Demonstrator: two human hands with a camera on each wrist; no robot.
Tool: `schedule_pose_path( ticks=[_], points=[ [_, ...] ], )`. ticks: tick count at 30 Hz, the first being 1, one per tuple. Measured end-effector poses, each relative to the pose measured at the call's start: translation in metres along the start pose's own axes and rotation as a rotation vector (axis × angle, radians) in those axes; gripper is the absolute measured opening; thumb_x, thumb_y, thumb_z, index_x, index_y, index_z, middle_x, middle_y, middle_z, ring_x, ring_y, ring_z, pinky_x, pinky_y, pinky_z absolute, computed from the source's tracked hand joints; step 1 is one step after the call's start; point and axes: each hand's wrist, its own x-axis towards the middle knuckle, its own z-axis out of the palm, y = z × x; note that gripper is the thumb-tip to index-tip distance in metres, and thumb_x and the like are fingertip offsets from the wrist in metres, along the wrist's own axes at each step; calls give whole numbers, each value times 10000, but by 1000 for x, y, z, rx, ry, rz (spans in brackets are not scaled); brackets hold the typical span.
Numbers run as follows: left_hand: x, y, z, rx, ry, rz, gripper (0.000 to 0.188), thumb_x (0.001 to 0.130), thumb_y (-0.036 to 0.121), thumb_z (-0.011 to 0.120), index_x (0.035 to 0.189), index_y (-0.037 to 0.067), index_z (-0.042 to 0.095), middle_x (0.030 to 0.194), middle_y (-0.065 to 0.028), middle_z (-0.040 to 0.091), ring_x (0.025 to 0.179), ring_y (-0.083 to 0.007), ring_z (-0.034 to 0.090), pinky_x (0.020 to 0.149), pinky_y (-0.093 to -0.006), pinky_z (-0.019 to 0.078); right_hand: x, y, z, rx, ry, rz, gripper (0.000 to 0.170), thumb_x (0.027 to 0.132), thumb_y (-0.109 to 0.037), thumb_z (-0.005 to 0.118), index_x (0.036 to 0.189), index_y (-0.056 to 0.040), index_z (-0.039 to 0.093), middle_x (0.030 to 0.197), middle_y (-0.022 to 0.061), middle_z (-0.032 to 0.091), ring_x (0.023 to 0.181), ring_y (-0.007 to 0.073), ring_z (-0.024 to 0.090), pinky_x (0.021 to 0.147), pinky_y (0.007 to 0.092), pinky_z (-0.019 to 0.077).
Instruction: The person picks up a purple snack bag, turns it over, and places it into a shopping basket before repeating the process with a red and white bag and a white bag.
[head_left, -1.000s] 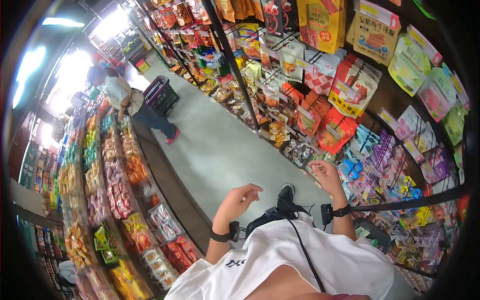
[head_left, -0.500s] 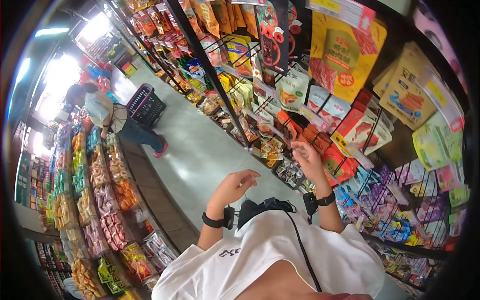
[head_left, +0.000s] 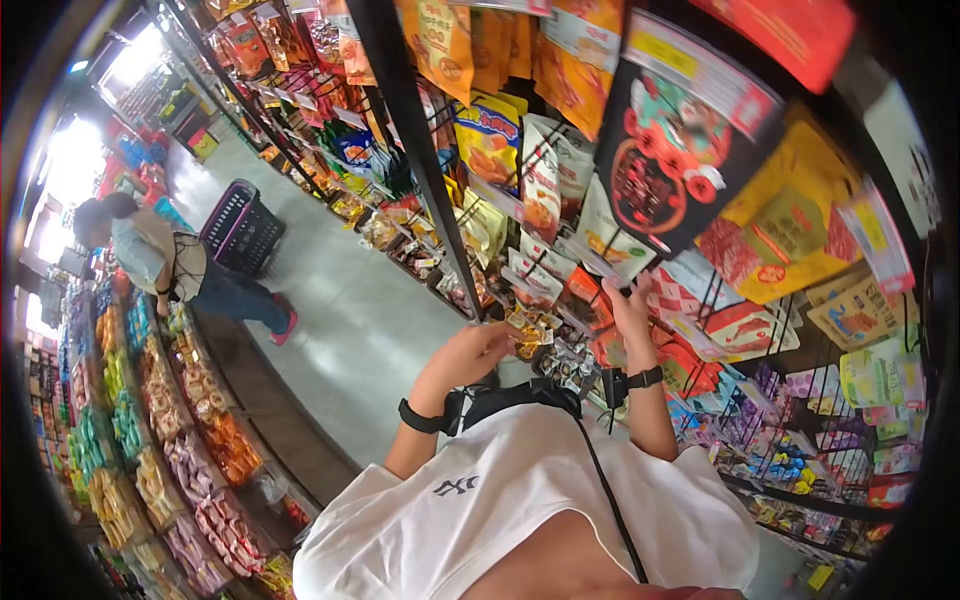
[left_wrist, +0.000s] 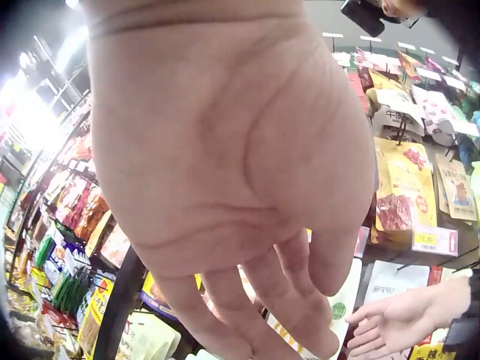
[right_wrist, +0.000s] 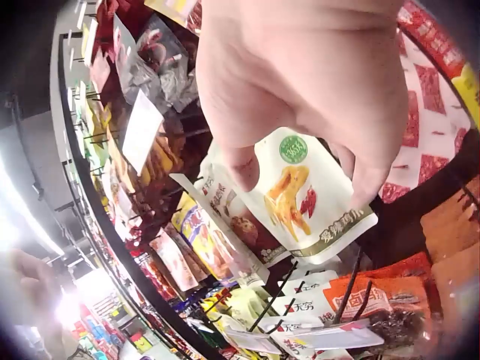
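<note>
Head view, nearest first: a loose white cloth shirt (head_left: 590, 480), smooth with soft creases. Beyond it the left hand (head_left: 472, 352) hangs with fingers loosely bent and released, holding nothing. The right hand (head_left: 630, 312) reaches to the rack, its thumb and fingers apart. In the right wrist view they flank a smooth white packet (right_wrist: 296, 206), flat-faced with a round green badge, hanging among other pouches; whether the fingertips touch it I cannot tell. Beside it hangs a red-and-white checked packet (right_wrist: 433, 112). A straight black post (head_left: 425, 170) edges the rack. Farther off, on smooth grey floor (head_left: 345, 330), stands a dark lattice-sided basket (head_left: 243, 230) near a bending person (head_left: 150, 255).
</note>
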Motion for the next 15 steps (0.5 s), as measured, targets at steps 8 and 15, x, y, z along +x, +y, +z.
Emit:
schedule_pose_path(
  ticks=[8,15],
  points=[
    [35,-74,-69,-58,-96,39,249,1038,136,565,1236,48,688,943,-144,771,869,-273,752,796,-385,574,12,-31,25,-159,256,-39,261,1021,-237,650,1065,20,645,951,188,690,951,270,630,832,424,475],
    [63,-82,-87,-30,-263,0,267,1017,212,626,1220,43,666,968,-159,764,928,-332,743,802,-425,567,-47,-39,24,44,295,-35,222,1069,-115,527,1240,24,547,1110,152,659,1041,212,611,946,364,474]
  ],
)
